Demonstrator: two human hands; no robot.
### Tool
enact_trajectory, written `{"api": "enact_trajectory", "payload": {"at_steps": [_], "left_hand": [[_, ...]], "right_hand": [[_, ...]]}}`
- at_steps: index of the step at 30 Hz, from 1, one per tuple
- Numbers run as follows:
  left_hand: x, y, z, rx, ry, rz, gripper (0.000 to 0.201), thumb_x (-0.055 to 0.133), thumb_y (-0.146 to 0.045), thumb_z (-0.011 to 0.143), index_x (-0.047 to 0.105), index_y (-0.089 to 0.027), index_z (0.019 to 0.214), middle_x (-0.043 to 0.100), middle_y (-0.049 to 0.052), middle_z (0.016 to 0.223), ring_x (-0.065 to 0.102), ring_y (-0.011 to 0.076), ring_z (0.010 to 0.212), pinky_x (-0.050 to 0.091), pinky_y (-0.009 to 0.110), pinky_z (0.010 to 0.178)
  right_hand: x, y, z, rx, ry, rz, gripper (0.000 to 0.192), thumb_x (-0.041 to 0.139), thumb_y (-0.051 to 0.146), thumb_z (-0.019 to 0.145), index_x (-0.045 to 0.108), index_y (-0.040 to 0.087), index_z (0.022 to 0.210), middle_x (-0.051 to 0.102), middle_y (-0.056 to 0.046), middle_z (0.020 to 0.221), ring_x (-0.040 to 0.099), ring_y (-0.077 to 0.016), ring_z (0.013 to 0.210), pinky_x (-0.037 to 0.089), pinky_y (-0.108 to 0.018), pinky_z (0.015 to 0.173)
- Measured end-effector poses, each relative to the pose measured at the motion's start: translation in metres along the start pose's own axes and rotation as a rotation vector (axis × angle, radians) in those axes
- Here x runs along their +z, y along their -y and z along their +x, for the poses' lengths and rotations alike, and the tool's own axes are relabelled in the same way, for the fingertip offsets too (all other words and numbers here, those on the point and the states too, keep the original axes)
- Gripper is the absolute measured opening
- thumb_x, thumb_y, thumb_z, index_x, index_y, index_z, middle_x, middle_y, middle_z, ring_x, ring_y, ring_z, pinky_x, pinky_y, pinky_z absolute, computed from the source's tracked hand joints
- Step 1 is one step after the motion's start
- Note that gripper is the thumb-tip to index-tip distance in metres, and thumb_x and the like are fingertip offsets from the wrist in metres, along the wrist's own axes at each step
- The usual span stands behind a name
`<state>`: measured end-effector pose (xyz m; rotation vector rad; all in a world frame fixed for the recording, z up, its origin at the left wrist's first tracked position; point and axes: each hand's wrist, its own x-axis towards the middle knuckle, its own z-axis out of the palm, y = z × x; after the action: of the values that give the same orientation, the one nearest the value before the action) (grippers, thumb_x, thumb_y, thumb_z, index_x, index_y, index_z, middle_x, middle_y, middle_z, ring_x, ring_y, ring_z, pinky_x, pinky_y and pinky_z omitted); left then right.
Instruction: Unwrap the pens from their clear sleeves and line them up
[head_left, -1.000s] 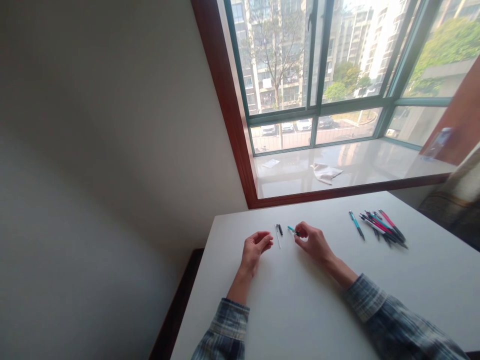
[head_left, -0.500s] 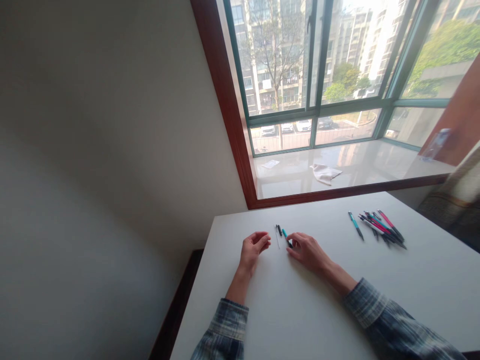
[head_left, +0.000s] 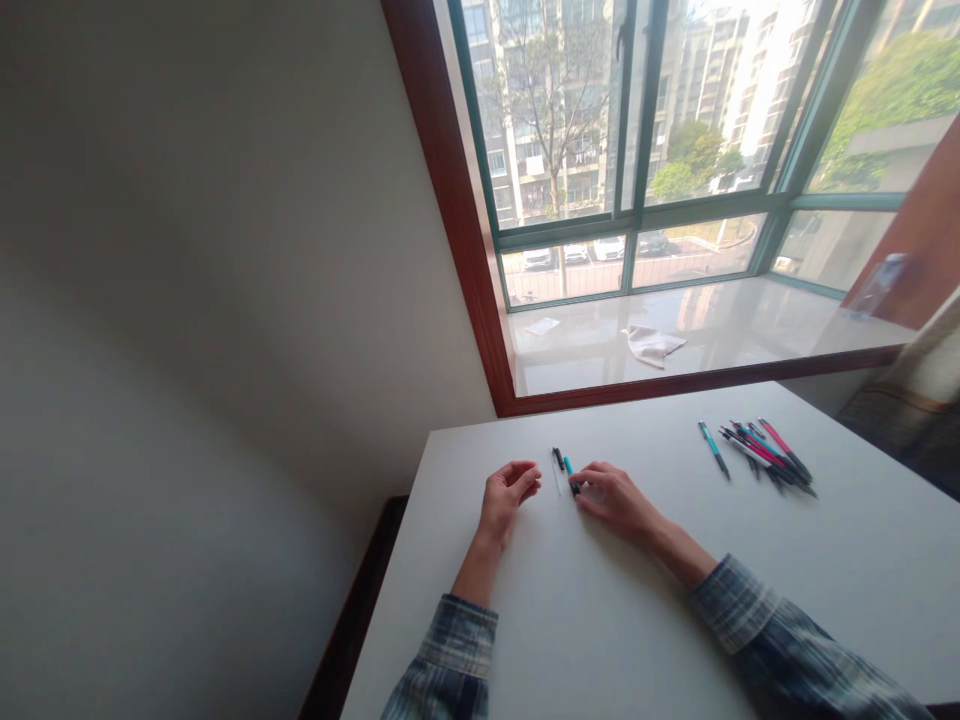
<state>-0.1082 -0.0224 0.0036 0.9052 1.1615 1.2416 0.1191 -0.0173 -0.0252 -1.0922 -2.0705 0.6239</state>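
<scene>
A person's right hand [head_left: 615, 497] is pinching a teal pen barrel [head_left: 571, 471] against the white table [head_left: 600, 620], beside small black parts [head_left: 558, 457]; the left hand [head_left: 508, 494] is resting loosely curled, holding nothing.

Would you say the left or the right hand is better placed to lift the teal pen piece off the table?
Probably the right hand: its fingertips already rest on the teal pen piece, while the left hand lies curled apart from it, across the thin refill.

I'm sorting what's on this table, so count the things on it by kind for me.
Loose pen parts by the right hand: 3, teal piece, black piece, thin refill.
Lone teal pen: 1.
Pile of pens: 1, pens too tangled to count.
Total: 5.
</scene>
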Motion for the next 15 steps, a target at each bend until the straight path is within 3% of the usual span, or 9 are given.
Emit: {"api": "enact_trajectory", "payload": {"at_steps": [15], "left_hand": [[0.0026, 0.0025, 0.0022, 0.035, -0.013, 0.052, 0.035, 0.091, -0.036, 0.066, 0.08, -0.015, 0.092, 0.076, 0.006, 0.089, 0.066, 0.0125, 0.074, 0.056, 0.026, 0.077]], "right_hand": [[0.0076, -0.0096, 0.0024, -0.022, -0.001, 0.015, 0.027, 0.066, 0.015, 0.088, 0.076, 0.026, 0.111, 0.073, -0.006, 0.104, 0.064, -0.0237, 0.099, 0.05, -0.037, 0.094]]}}
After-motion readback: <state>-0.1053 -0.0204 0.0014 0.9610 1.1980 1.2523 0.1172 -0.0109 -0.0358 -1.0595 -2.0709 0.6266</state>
